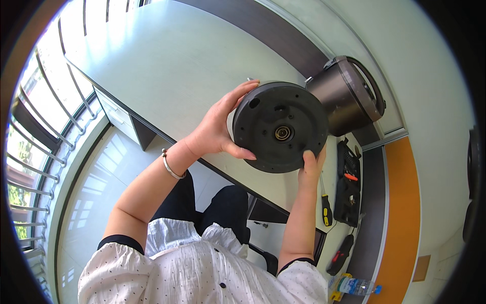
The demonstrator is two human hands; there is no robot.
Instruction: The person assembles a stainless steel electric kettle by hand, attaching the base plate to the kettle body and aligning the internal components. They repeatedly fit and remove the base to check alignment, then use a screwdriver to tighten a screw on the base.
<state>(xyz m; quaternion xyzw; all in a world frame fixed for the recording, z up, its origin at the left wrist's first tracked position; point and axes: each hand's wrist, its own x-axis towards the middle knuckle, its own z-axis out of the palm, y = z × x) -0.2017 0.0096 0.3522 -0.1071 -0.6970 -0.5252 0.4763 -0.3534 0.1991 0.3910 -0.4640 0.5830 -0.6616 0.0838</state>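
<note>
Between my two hands is a round black appliance base (298, 109), its flat face turned toward me. Brass-coloured rings form a connector at its centre, with small screw holes and an oval opening around it; it looks like the underside of an electric kettle. My left hand (220, 124) is wrapped round its left edge, thumb on the face and fingers reaching over the far rim. At the lower right edge, my right hand (314, 164) grips with the thumb on the face, its other fingers hidden behind. The base is raised above the table, and whatever is behind it is hidden.
A brown electric cooker (341, 96) stands right behind the base on the pale table (167, 66). Along the right lie a black tool case (347, 190), a yellow-and-black screwdriver (326, 210), a red-and-black tool (341, 255) and a plastic water bottle (357, 287). Window bars (45, 109) are at left.
</note>
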